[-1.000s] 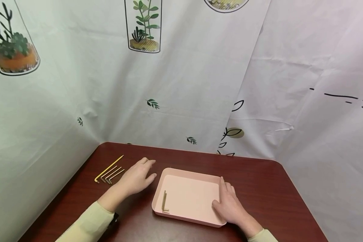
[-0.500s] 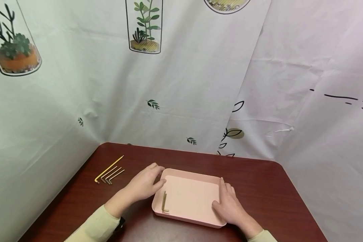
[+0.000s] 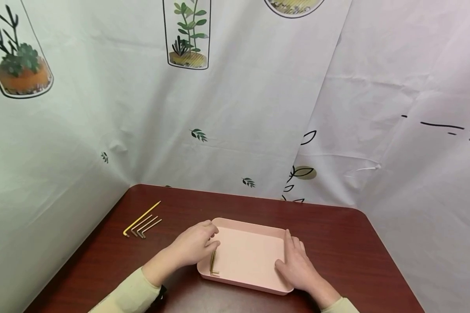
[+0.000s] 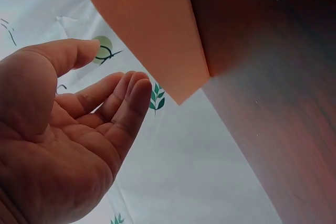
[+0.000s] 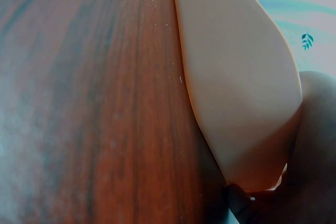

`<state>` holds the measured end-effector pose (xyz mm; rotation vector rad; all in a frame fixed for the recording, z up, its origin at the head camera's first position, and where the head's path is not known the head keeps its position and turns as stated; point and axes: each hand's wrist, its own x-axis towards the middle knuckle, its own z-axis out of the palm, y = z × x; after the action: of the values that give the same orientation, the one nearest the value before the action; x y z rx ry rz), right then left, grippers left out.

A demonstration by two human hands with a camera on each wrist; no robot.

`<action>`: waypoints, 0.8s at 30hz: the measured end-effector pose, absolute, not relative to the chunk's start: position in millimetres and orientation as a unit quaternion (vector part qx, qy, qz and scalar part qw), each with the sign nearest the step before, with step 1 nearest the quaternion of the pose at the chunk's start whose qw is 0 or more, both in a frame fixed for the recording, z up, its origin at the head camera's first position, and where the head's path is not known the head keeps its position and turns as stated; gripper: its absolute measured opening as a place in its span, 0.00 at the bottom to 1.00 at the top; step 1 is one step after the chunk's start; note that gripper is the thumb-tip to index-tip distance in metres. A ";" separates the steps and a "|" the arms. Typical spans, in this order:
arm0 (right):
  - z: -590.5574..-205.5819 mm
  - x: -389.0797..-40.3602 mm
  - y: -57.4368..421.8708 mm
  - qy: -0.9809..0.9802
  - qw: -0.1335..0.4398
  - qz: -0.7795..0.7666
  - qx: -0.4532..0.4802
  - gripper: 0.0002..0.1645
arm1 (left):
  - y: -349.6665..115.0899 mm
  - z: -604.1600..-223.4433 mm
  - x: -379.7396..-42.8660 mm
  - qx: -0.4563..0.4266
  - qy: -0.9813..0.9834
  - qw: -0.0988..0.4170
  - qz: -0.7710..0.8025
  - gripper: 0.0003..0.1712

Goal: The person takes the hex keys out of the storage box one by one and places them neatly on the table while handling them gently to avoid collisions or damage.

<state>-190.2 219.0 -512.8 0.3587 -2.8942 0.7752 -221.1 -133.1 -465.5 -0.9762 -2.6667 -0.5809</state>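
Pink tray (image 3: 247, 257) sits on the table (image 3: 337, 241), approx midway btwn the L & R edges, set in from the far edge, its far side roughly parallel w/ that edge. Inside, by its near-L corner: at least 2 brass-col. hex keys (image 3: 212, 264), close tog., long arms along the tray's L wall, short arms pointing R. R hand (image 3: 296, 265) grips the tray's R wall, thumb on the inner side, fingers along the rim & outside. L hand (image 3: 196, 244) is at the tray's L wall, fingertips over the inside, empty, fingers loosely bent, thumb apart. In head view the thumb covers the keys' far end; can't tell if it touches them.

Further out, toward the table's far-L corner: long yellow hex key (image 3: 142, 217), lying on the diag., & 3 shorter hex keys (image 3: 147, 224) just R of it, roughly parallel, all w/ bent ends nearer the person. Pale green sleeves (image 3: 129, 289) on both arms. Beyond the table's far, L & R edges: creased white sheeting (image 3: 243, 104), printed w/ leaves & potted plants.
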 end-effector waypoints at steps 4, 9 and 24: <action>-513.9 -190.2 219.4 -0.957 0.066 0.254 0.121 0.61 | -128.7 -466.7 -218.4 -0.328 -0.922 0.116 -0.172 0.09; -515.1 -190.5 220.0 -0.957 0.067 0.254 0.121 0.61 | -123.5 -468.3 -214.5 -0.331 -0.928 0.123 -0.118 0.08; -513.6 -190.2 219.9 -0.957 0.063 0.258 0.119 0.61 | -99.1 -472.5 -205.8 -0.315 -0.936 0.152 -0.034 0.09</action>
<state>-190.2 219.9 -513.6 0.3597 -2.8907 0.7792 -205.8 -99.1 -472.5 -0.9042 -2.6875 -0.0972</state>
